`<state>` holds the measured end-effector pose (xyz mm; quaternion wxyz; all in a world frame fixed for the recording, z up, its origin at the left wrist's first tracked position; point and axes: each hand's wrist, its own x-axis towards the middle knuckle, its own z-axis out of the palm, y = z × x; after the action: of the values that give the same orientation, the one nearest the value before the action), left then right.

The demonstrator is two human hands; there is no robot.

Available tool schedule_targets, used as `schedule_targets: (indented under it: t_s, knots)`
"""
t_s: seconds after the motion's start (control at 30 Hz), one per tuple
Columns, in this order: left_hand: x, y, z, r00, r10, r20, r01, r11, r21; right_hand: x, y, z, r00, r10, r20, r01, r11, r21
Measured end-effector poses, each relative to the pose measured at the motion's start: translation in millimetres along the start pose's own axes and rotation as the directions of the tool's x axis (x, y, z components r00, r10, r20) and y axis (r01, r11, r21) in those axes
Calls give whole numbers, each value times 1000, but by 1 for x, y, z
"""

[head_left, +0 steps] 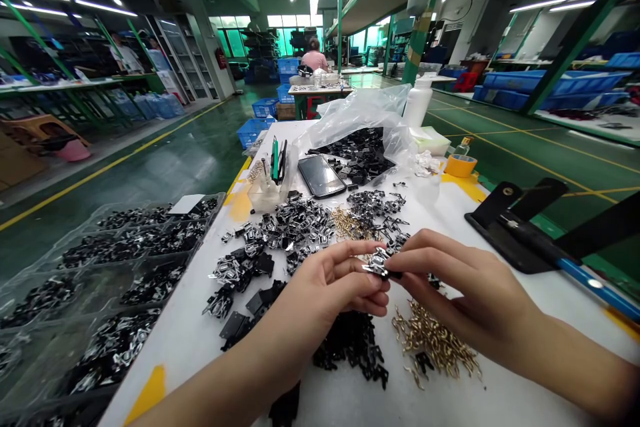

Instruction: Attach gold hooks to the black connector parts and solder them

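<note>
1. Factory floor with green-framed shelving stretches away behind a white-topped desk [200, 373]; blue plastic crates [550, 90] line the far right, and a co-worker [313, 57] sits at another bench in the distance.

2. Between the person's left hand [325, 283] and right hand [460, 287], a small silver-and-black metal part [377, 265] is held just above the desk, near the middle of the view.

3. Fingers [363, 280] of the left hand are curled closed and pinch one side of the part, while fingers [415, 250] of the right hand clench the other side; neither hand has released it.

4. Just beyond the hands lies a heap of loose silver clips [295, 227], with a small scatter of brass hooks [345, 223] beside it. Below the hands are black plastic pieces [350, 347] and a larger pile of brass hooks [430, 340].

5. On the left, a compartment tray [215, 203] under clear plastic holds many silver-and-black pieces in its sections, so a good quantity appears finished or sorted. The loose heaps on the desk show that plenty remains unhandled.

6. Farther back are a smartphone [320, 175], a plastic bag of black pieces [360, 107], a pen holder [265, 190], a white bottle [419, 101] and a roll of yellow tape [460, 165].
</note>
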<state>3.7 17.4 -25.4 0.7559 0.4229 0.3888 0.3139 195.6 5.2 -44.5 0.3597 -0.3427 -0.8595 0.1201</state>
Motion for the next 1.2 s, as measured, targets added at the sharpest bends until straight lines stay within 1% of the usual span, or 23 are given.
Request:
schedule_targets:
  t_s: [0.13, 0.2, 0.3, 0.4, 0.47, 0.53, 0.6, 0.7, 0.77, 0.9, 0.97, 1.03, 1.1, 1.13, 1.17, 1.2]
  knots:
    - [-1, 1, 1, 1000, 12, 4, -12, 1000, 22, 0, 0, 0, 1000, -5, -1, 5, 1000, 7]
    - [-2, 0, 3, 999, 52, -6, -51, 997, 63, 0, -2, 0, 1000, 0, -4, 0, 1000, 11]
    - [-5, -1, 5, 979, 201, -39, -191, 963, 192, 1, -6, 1, 999, -1, -34, 3, 999, 51]
    - [-9, -5, 6, 933, 356, -48, -319, 884, 341, 1, -8, 2, 992, -60, -109, 69, 994, 83]
    - [-11, -8, 5, 908, 417, -34, -368, 836, 406, 1, -8, 2, 986, -97, -136, 108, 992, 69]
    - [-11, -9, 5, 893, 449, -19, -396, 807, 438, 1, -8, 1, 983, -122, -140, 129, 991, 44]
    - [-11, -9, 4, 890, 456, -16, -403, 800, 444, 1, -7, 1, 982, -140, -130, 143, 990, 14]
    - [-11, -8, 5, 902, 431, -32, -380, 827, 414, 0, -6, -1, 983, -160, -92, 157, 987, -35]
    - [-11, -7, 5, 918, 395, -39, -355, 860, 367, -1, -5, -2, 983, -167, -70, 164, 985, -54]
    - [-9, -5, 6, 958, 285, -24, -274, 937, 216, -1, -5, -4, 986, -151, -70, 148, 988, -48]
    - [-7, -5, 6, 972, 235, -7, -231, 960, 158, -1, -5, -5, 988, -142, -67, 139, 989, -40]
    - [-6, -6, 5, 977, 211, 14, -211, 968, 133, -1, -5, -6, 990, -127, -61, 125, 992, -28]
    - [-5, -7, 4, 976, 216, 30, -218, 963, 159, 0, -5, -6, 993, -106, -59, 105, 994, -26]
    - [-5, -8, 3, 970, 242, 32, -243, 949, 201, 0, -6, -6, 994, -94, -57, 93, 995, -27]
    - [-5, -9, 2, 957, 287, 34, -285, 918, 276, 0, -6, -7, 995, -80, -57, 78, 997, -23]
    - [-5, -9, 1, 933, 357, 38, -343, 858, 383, 0, -6, -7, 996, -61, -61, 61, 998, -10]
